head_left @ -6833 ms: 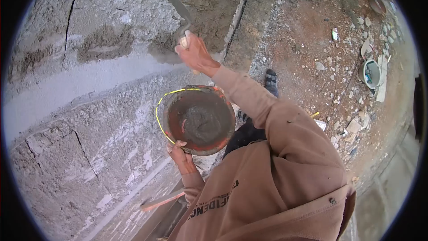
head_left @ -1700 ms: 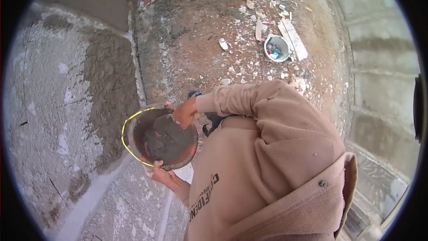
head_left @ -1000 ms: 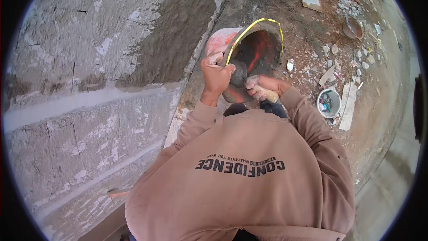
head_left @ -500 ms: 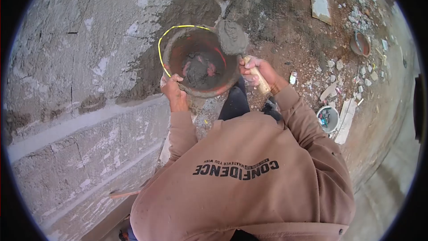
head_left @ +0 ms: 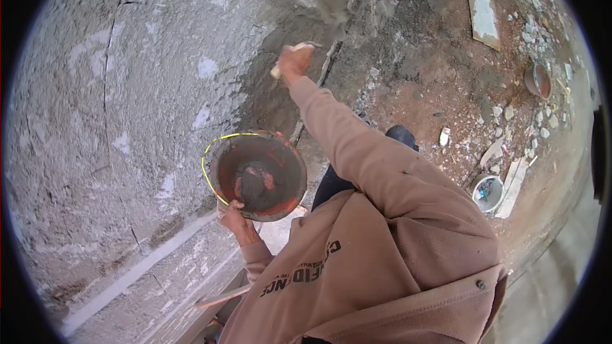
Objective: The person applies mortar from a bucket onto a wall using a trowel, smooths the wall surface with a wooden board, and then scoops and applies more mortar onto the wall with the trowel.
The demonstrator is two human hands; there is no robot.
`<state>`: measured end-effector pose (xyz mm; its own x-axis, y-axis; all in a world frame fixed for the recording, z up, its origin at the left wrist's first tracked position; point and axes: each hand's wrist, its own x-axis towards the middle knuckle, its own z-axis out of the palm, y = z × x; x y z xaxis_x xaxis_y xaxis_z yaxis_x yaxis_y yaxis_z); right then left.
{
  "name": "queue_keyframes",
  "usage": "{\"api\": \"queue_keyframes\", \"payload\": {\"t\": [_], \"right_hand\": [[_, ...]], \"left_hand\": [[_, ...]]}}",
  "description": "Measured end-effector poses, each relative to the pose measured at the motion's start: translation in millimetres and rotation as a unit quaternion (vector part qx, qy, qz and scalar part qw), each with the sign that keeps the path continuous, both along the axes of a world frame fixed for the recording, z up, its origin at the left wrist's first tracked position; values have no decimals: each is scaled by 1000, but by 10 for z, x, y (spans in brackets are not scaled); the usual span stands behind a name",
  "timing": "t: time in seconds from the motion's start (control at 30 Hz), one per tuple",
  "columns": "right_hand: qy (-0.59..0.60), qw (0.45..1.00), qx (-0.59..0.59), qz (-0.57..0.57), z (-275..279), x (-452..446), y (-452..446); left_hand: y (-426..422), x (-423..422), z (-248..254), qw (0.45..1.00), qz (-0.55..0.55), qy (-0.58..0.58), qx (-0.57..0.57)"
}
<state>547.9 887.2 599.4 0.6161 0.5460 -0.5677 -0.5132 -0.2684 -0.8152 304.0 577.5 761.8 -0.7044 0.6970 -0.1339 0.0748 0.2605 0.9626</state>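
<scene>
My left hand (head_left: 236, 218) grips the lower left rim of a round mortar bucket (head_left: 294, 175), its fingers closed over the edge. Grey wet mortar (head_left: 254, 192) lies in the bottom, and reddish patches show on the inside. Along the upper left rim runs a yellow handle (head_left: 205, 160). My right hand (head_left: 296, 62) is stretched out above the bucket, close to the wall, wrapped around the pale wooden handle of a trowel (head_left: 276, 72). The trowel's blade is mostly hidden. Dark wet mortar (head_left: 264, 95) covers the wall around this hand.
The rough grey wall (head_left: 172, 57) fills the left side. Rubble and soil (head_left: 440, 95) lie to the right, with a long board (head_left: 479, 3), a reddish bucket (head_left: 539, 81) and a white bucket (head_left: 488, 193) of small items. A wooden strip (head_left: 223, 296) is at lower left.
My right hand has swung up and left from beside the bucket to the wall with the trowel; the mortar load no longer shows on it. My left hand has lowered the bucket leftward.
</scene>
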Motion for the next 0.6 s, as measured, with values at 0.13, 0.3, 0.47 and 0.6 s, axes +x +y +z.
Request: {"api": "queue_keyframes", "payload": {"t": [0.13, 0.3, 0.47, 0.6], "right_hand": [[-75, 962, 126, 229, 1348, 148, -167], [-116, 917, 235, 300, 1468, 1231, -884], [-470, 849, 34, 240, -666, 3144, -1875], [-383, 900, -175, 115, -1285, 5007, -2997]], "left_hand": [[216, 196, 112, 998, 23, 3, -53], [809, 755, -80, 997, -41, -29, -51], [1628, 2231, -191, 975, -112, -33, -188], [2672, 2579, -979, 957, -255, -25, -135]]}}
